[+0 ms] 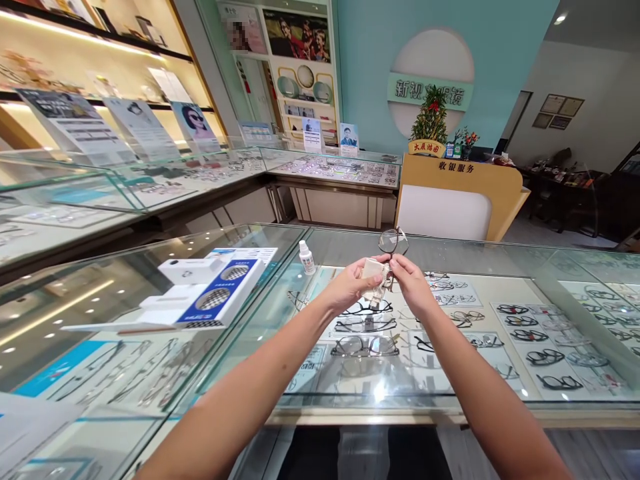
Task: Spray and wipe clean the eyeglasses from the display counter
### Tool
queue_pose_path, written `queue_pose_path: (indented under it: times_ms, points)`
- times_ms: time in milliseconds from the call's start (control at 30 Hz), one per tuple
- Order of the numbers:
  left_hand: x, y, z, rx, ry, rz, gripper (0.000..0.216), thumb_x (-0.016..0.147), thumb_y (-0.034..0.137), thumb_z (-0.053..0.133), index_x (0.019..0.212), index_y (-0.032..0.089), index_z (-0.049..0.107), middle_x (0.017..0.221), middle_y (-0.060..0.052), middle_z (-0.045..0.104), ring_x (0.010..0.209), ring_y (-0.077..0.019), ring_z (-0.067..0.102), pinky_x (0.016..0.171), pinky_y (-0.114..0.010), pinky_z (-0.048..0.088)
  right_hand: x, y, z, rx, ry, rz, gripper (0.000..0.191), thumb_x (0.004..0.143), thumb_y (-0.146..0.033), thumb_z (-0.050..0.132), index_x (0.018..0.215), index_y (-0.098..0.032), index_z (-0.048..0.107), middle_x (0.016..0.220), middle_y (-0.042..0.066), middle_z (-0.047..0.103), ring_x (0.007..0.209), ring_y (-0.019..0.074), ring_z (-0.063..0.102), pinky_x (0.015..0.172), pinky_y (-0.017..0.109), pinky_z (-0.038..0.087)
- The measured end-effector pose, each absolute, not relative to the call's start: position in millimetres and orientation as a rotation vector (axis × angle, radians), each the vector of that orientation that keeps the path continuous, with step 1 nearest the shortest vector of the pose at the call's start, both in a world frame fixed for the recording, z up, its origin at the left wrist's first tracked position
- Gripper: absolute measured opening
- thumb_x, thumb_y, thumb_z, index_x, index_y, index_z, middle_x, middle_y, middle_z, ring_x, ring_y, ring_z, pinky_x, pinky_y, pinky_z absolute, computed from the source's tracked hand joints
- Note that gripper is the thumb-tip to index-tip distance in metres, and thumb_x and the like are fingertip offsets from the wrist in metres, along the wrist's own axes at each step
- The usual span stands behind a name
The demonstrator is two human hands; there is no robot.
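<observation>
Both my arms reach out over a glass display counter (pixel 450 257). My left hand (pixel 350 285) is closed on a small beige cleaning cloth (pixel 374 275). My right hand (pixel 413 281) pinches a pair of dark-framed glasses (pixel 393 241), whose lenses stick up above my fingers. The cloth is pressed against the lower part of the glasses between the two hands. A small white dropper bottle (pixel 307 257) stands on the glass just left of my left hand.
Several pairs of spectacles (pixel 365 345) lie in rows under the glass. White boxes and a blue-and-white card stand (pixel 220 297) sit on the counter at left. A yellow cashier desk (pixel 460 197) with a potted plant (pixel 431 120) stands behind. More glass cases (pixel 150 177) run along the left wall.
</observation>
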State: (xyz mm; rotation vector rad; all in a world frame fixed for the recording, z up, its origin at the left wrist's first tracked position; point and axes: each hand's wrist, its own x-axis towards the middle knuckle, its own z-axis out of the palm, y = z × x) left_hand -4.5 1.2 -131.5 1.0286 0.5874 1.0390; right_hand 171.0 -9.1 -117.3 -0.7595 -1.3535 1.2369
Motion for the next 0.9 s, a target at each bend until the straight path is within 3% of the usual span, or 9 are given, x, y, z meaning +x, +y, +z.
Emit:
queue_pose_path:
  times_ms: [233,367,533,767,900]
  points:
    - [1.0,-2.6,-132.1,0.977,0.559,1.006,0.084,0.057,0.031,0.108,0.133,0.017,0.075,0.085,-0.001,0.072,0.074,-0.0117,0.061,0.071,-0.024,0.043,168.8,-11.2,-118.0,-0.715,-1.358,1.253,0.043,0.084,-0.069,0.078,0.091,-0.026,0.078,0.101,0.002,0.077,0.094,0.0205,0.063,0.094,0.033,0.049]
    - [3.8,-3.6,-131.9,0.958,0.535,0.994,0.060,0.062,0.044,0.105,0.108,0.014,0.081,0.078,-0.001,0.070,0.069,-0.0108,0.058,0.067,-0.024,0.042,170.4,-9.7,-118.6,-0.726,-1.356,1.235,0.043,0.085,-0.068,0.077,0.095,-0.026,0.079,0.104,0.002,0.078,0.093,0.0202,0.064,0.092,0.033,0.050]
    - [1.6,-0.5,-132.6,0.938,0.519,0.977,0.051,0.069,0.055,0.100,0.091,0.013,0.081,0.079,-0.004,0.072,0.072,-0.0139,0.063,0.070,-0.026,0.047,171.2,-8.6,-119.5,-0.731,-1.327,1.261,0.045,0.084,-0.069,0.078,0.098,-0.026,0.080,0.100,0.002,0.077,0.088,0.0194,0.062,0.087,0.032,0.051]
    - [-2.6,-2.9,-130.7,0.974,0.534,0.946,0.052,0.063,0.046,0.105,0.095,0.014,0.079,0.075,0.001,0.067,0.067,-0.0102,0.060,0.066,-0.024,0.047,168.4,-13.7,-116.0,-0.689,-1.362,1.272,0.047,0.083,-0.073,0.079,0.098,-0.028,0.081,0.115,0.005,0.082,0.106,0.0242,0.068,0.101,0.037,0.052]
    - [-3.7,-3.6,-130.2,0.976,0.562,0.959,0.065,0.059,0.040,0.107,0.112,0.015,0.078,0.076,0.002,0.068,0.066,-0.0109,0.060,0.067,-0.025,0.047,166.3,-15.4,-116.2,-0.696,-1.364,1.305,0.050,0.082,-0.076,0.077,0.097,-0.028,0.079,0.120,0.005,0.082,0.109,0.0251,0.069,0.101,0.038,0.053]
